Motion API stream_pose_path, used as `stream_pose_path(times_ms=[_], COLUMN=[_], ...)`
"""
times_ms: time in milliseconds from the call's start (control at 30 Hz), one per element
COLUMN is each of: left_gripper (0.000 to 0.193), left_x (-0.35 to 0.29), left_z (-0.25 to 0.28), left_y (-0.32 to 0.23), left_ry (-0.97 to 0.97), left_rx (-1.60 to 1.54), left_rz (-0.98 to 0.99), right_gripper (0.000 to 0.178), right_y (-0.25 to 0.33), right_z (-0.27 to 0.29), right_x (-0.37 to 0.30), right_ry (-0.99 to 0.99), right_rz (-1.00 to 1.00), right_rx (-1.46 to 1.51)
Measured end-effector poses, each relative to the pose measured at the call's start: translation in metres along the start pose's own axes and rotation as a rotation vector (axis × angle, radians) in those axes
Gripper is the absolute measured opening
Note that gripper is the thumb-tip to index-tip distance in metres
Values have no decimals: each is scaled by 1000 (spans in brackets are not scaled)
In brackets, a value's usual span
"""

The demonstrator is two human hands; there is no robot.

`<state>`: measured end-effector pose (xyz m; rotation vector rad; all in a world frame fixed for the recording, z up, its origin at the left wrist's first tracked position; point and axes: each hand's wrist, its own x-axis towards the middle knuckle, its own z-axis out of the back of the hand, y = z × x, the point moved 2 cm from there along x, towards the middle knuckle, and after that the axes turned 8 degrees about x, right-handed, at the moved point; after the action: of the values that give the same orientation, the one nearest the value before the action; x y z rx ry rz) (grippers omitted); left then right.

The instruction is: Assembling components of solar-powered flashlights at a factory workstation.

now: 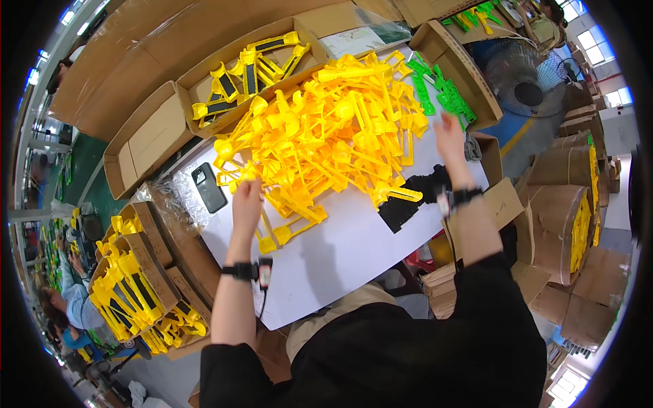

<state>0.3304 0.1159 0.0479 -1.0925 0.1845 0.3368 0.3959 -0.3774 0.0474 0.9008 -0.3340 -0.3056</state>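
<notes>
The white tabletop [354,262] fills the middle of the frame, and most of its upper half lies under a large heap of plain yellow plastic frames [333,122]. Against that, the shallow brown cardboard tray [204,73] at upper left of centre holds only a handful of yellow frames fitted with black strips [250,78]; a brown carton [153,265] at the left holds many more. Judging by this, the stripped ones look finished, and most of this heap seems left to do.

White surface shows from the heap's lower side to the near edge at lower centre, giving room to move; the tray's wall bounds the upper left. Bright green plastic parts [452,98] crowd the upper right, and flat black strip material [401,212] lies right of centre. The left hand [247,198], fingers curled, is at the heap's lower-left fringe; the right hand [450,141], half closed, is near the green parts. Whether either pinches anything, I cannot tell. A dark smartphone [209,188] lies left of the heap.
</notes>
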Motion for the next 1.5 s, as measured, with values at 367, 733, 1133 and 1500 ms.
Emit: stream_pose_path(times_ms=[367,733,1133,1500], left_gripper=[22,15,29,37], left_x=[-238,-252,-229,-159], left_z=[-11,20,-40,-130], left_y=[146,174,113,148], left_ry=[193,53,222,328], left_rx=[224,235,845,961], left_rz=[186,155,-579,-814], right_gripper=[42,20,76,54], right_y=[-2,0,-272,-368], right_z=[-64,-1,111,149], right_x=[-152,-293,-577,-795], right_ry=[333,196,500,374], right_rz=[202,-122,-1223,-856], right_rx=[-232,-69,-459,-777])
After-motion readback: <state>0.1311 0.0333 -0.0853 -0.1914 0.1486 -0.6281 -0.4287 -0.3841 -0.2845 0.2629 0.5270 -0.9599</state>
